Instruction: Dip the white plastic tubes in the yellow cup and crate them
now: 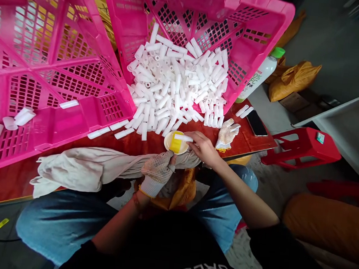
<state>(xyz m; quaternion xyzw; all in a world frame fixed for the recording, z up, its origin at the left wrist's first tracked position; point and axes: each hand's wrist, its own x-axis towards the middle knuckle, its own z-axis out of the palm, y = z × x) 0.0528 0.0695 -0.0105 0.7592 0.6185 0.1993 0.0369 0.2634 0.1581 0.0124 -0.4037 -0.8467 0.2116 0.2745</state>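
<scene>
My right hand (203, 148) is bare and pinches one end of a short white plastic tube (183, 138). The tube lies sideways over a small pale dish (183, 148) with a yellow piece (175, 144) in it. My left hand (158, 168) wears a knitted work glove with bare fingertips. Its fingers are closed just below the dish, at the yellow piece; what they grip is hidden. Beyond both hands, a big heap of similar tubes (177, 84) spills from a tipped pink crate (125, 35) onto the red table (141, 146).
Another pink crate (26, 60) leans at left, with a few tubes in it. A grey cloth (80, 166) lies along the table edge. To the right are a spare glove (228, 134), a phone (256, 123), a bottle (260, 76) and a red stool (305, 146).
</scene>
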